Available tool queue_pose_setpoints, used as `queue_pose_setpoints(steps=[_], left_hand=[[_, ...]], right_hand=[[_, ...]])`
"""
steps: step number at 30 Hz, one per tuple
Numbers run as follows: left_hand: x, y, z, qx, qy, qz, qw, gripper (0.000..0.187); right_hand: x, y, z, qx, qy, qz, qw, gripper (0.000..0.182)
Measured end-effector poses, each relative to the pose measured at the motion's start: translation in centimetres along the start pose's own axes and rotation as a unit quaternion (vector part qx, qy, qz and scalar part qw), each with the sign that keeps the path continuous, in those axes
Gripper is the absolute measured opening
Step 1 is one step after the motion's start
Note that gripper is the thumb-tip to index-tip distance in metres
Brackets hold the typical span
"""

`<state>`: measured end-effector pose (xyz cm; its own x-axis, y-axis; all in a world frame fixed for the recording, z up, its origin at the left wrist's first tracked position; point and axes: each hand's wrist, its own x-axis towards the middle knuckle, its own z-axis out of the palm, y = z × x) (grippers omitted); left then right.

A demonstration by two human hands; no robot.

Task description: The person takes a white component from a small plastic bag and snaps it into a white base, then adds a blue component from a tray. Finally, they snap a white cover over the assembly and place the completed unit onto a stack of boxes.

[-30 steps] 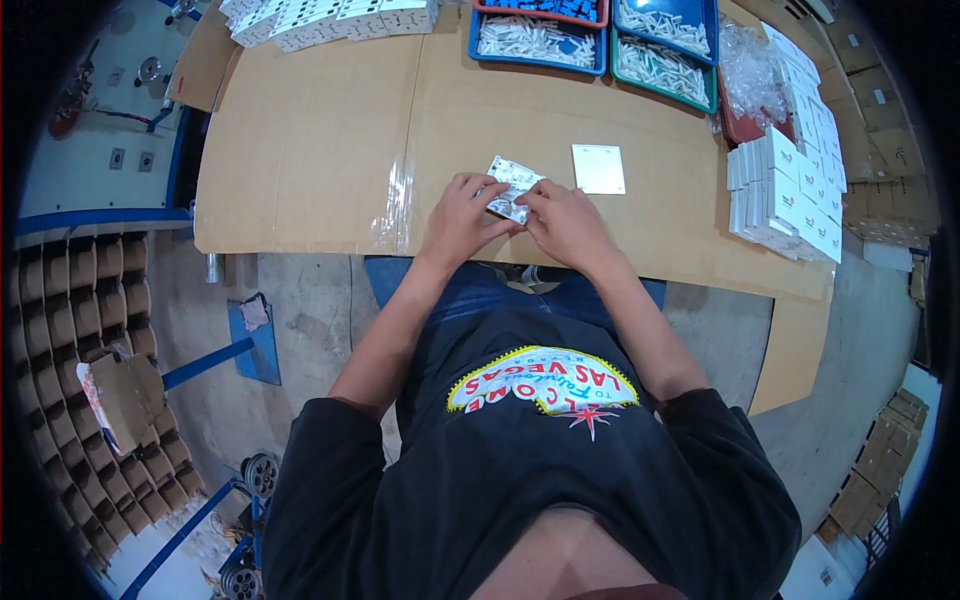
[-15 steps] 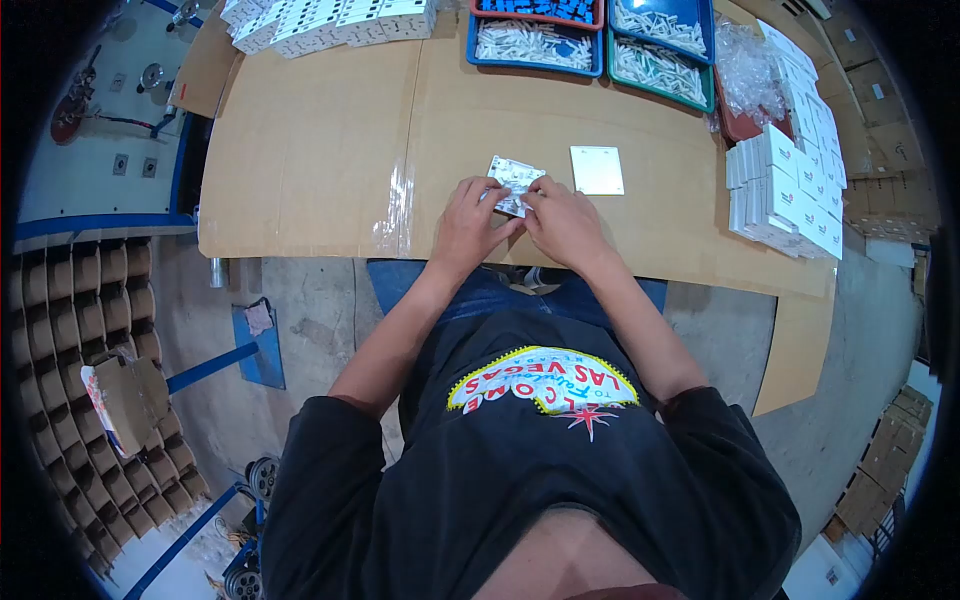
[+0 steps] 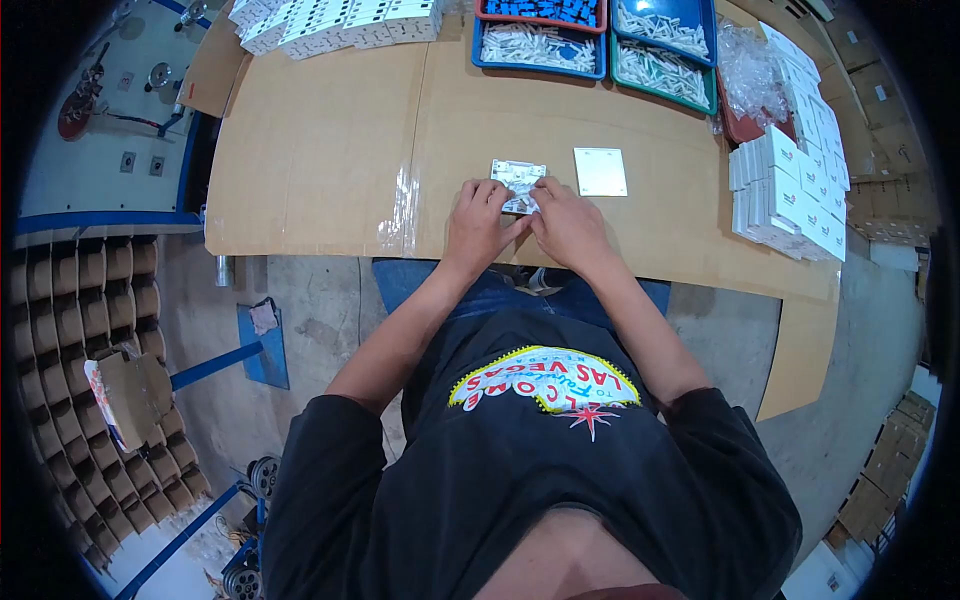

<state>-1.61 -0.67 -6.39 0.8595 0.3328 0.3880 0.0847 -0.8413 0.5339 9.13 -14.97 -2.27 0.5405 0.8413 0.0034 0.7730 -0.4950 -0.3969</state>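
A small square white-and-silver piece (image 3: 520,176) lies on the cardboard-covered table in front of me, with fine detail on its face too small to tell. My left hand (image 3: 478,222) grips its left and near side, fingers bent together. From the right, my right hand (image 3: 568,222) holds its right edge with fingers closed. The fingertips cover part of the near edge. Just right of it a plain white square plate (image 3: 600,172) lies flat, touched by neither hand.
Blue (image 3: 540,70) and green (image 3: 662,98) trays of white parts stand at the back, beside a red tray (image 3: 598,24) of blue parts. White boxes (image 3: 790,190) are stacked at the right, more boxes (image 3: 360,25) at the back left. Clear plastic bags (image 3: 750,80) lie near the right trays.
The square piece has turned slightly and now sits straighter between my hands. Both hands have shifted a little with it. The whole view has moved slightly.
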Motion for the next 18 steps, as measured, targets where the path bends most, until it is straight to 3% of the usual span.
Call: queue_pose_setpoints(steps=[11, 13, 14, 16, 18], left_hand=[[0.3, -0.3, -0.1, 0.032, -0.027, -0.004, 0.999, 0.049], [0.3, -0.4, -0.4, 0.009, -0.009, 0.005, 1.000, 0.064], [0.4, -0.5, -0.5, 0.009, -0.009, 0.005, 1.000, 0.064], [0.5, -0.8, -0.7, -0.059, 0.030, -0.014, 0.998, 0.083], [0.6, -0.8, -1.1, -0.032, 0.024, -0.028, 0.999, 0.089]], right_hand=[[0.5, 0.3, -0.6, 0.015, 0.002, 0.025, 1.000, 0.028], [0.5, 1.0, -0.6, 0.061, 0.061, 0.008, 0.996, 0.026], [0.5, 1.4, -0.8, 0.060, 0.060, 0.009, 0.996, 0.026], [0.4, 1.7, -1.8, 0.114, 0.061, 0.048, 0.990, 0.027], [0.3, 2.4, -1.5, 0.111, 0.084, 0.025, 0.990, 0.026]])
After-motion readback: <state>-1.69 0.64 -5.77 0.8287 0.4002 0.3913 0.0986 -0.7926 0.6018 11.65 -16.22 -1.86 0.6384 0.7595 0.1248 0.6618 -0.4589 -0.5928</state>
